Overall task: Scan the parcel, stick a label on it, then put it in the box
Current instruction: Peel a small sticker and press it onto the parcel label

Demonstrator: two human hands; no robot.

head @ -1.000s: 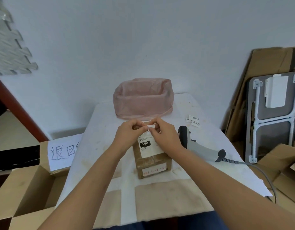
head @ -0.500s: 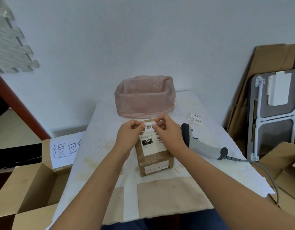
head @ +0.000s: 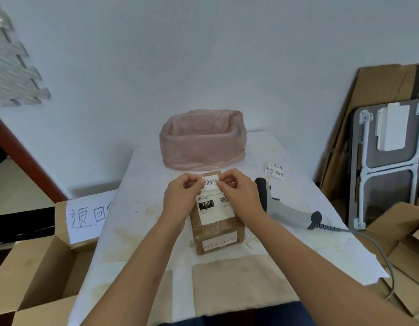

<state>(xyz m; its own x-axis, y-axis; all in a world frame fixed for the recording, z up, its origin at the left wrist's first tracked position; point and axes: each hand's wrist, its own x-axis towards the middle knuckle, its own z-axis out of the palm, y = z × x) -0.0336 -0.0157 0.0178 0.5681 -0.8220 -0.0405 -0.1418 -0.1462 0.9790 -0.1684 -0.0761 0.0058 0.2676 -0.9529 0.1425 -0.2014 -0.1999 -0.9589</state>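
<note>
A small brown cardboard parcel [head: 218, 229] with a white shipping sticker marked 15H stands in the middle of the white table [head: 138, 208]. My left hand [head: 182, 196] and my right hand [head: 239, 191] each pinch one end of a small handwritten white label [head: 211, 182], held just above the parcel's far top edge. A grey and black barcode scanner [head: 286, 208] lies on the table right of the parcel. An open cardboard box [head: 39, 274] with a handwritten paper sign stands on the floor at the left.
A bin lined with a pink plastic bag [head: 203, 142] stands at the back of the table. Spare handwritten labels [head: 276, 170] lie at the back right. The scanner cable [head: 373, 250] runs off the right edge. A folded table and cardboard lean at the right.
Both hands have drawn the label flat between them, so its handwriting now shows. The label sits slightly further back over the parcel's top.
</note>
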